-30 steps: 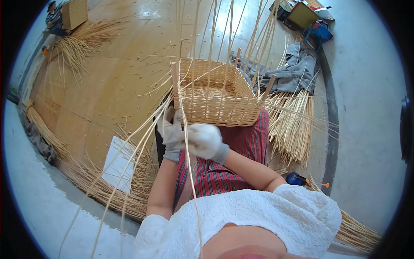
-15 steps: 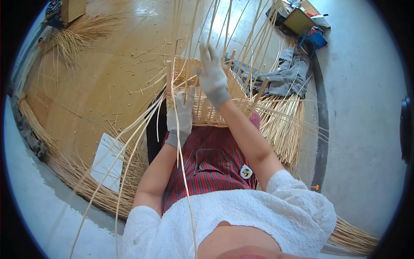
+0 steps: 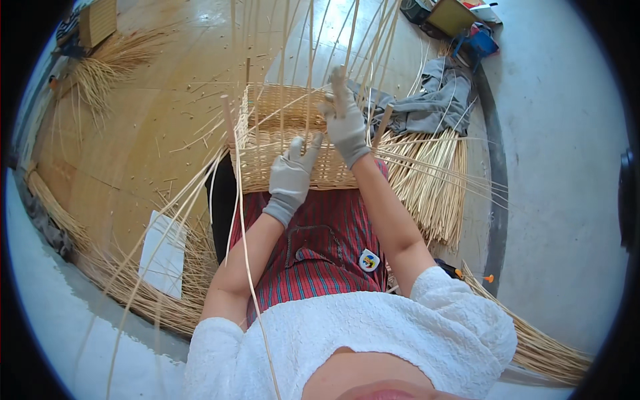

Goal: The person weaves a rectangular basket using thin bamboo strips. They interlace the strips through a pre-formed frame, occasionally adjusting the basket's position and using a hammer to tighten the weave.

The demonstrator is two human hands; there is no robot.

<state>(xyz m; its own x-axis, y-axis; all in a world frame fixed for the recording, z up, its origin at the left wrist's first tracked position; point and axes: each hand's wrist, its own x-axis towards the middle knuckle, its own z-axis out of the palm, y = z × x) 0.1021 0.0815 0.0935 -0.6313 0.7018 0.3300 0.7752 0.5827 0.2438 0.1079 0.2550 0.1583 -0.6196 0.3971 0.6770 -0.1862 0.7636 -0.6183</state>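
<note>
Wicker basket (image 3: 265, 159) sits on your lap (image 3: 310, 207); your left hand (image 3: 291, 170), loosely open, is over its near wall, and your right hand (image 3: 348, 127), fingers parted, is among the stakes (image 3: 310, 67), neither visibly gripping. A sideways sweep could bend stakes or snag loose strands (image 3: 212, 165); boards (image 3: 133, 133) give room leftward, while the cane bundle (image 3: 433, 190) crowds the right.

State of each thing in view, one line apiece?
Rectangular tan wicker basket: open-topped, long pale stakes upright
White-gloved left hand: at basket's near wall, grip unclear
White-gloved right hand: upright beside stakes, grip unclear
Grey cloth: crumpled, over pale reed bundle
White rectangular sheet: lying flat
</note>
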